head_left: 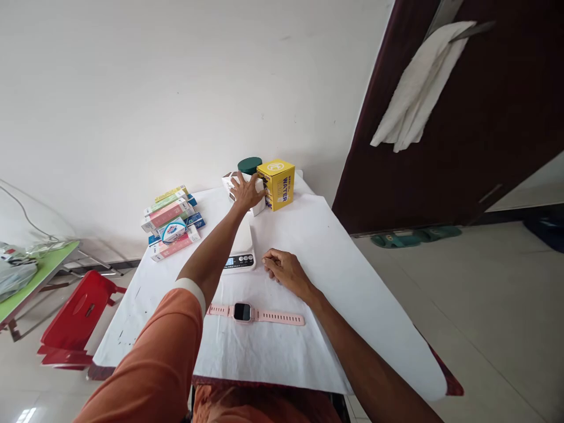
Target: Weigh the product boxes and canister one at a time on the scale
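While facing pink smartwatch (242,312) flat on bench (348,258), rests right hand (287,271) just right of white scale (241,261), fingers loosely clenched, nothing visible within; lays left hand (245,191), fingers spread, grip or mere touch unclear, on white box (258,207) beyond scale, just left of yellow box (282,187), in front of green lid (249,165).

Place: seems a home room | right: white towel (416,94) on door handle (484,28), green slippers (399,239) on floor | left: red chair (76,314)
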### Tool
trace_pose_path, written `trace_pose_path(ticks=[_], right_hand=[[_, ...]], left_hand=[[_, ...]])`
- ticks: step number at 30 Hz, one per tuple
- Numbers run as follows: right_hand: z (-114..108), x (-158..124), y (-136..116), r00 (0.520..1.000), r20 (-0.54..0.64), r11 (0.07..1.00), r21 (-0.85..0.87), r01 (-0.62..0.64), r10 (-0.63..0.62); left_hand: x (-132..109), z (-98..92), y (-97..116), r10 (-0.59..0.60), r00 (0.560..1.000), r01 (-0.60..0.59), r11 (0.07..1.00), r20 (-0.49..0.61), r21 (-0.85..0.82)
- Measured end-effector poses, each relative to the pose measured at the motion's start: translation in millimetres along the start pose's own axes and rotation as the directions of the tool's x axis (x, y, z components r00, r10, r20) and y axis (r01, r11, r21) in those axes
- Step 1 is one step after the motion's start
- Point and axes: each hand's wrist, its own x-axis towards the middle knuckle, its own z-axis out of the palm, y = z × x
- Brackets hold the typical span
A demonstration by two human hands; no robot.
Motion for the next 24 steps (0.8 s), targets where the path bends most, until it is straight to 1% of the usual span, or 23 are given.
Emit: trace_pose_path(ticks=[3, 8, 10, 11, 13, 15, 16, 17, 19, 23, 24], right_hand=[[0, -1, -2, 1.000, -0.007, 1.000, -0.001, 0.011, -0.011], [0, -1, -3, 1.000, -0.002, 1.000, 0.018, 0.018, -0.018], [0, 0, -2, 1.000, -0.005, 1.000, 0.019, 0.019, -0.018], [0, 0, -1, 1.000, -0.007, 1.000, 0.019, 0.019, -0.019], [0, 0, 0, 1.000, -0.012, 1.000, 0.019, 0.018, -0.018], [0, 0, 1, 1.000, -0.014, 1.000, 0.018, 0.017, -0.017], [-1, 0, 1, 1.000, -0.014, 1.000, 0.017, 0.018, -0.018], [-1, 0, 1, 1.000, -0.013, 1.000, 0.015, 0.018, -0.018], [-1, 0, 1, 1.000, -0.013, 1.000, 0.017, 0.015, -0.015], [-1, 1, 2, 1.000, -0.004, 0.999, 0.037, 0.013, -0.013], [-1, 1, 2, 1.000, -0.002, 0.999, 0.034, 0.012, -0.012]], left_hand=[[-2, -3.9, -4, 0.017, 1.000, -0.017, 1.000, -0.024, -0.017], [-10, -26.9, -21, 0.037, 0.997, -0.039, 0.999, -0.063, -0.024], [-14, -33.4, -26, 0.025, 0.997, -0.026, 1.000, -0.073, -0.017], [-17, -35.1, -27, -0.008, 0.996, 0.006, 1.000, -0.088, -0.027], [-21, -36.1, -27, -0.152, 0.982, 0.142, 0.986, -0.109, -0.090], [-24, -35.5, -26, -0.322, 0.944, 0.303, 0.933, -0.076, -0.195], [-24, -35.4, -26, -0.380, 0.924, 0.359, 0.901, -0.043, -0.246], [-23, -35.7, -27, -0.413, 0.911, 0.391, 0.875, -0.015, -0.286], [-22, -37.8, -31, -0.435, 0.900, 0.405, 0.849, -0.012, -0.339], [-17, -48.1, -54, -0.494, 0.864, 0.420, 0.815, -0.101, -0.398], [-15, -51.9, -62, -0.489, 0.862, 0.399, 0.816, -0.133, -0.418]])
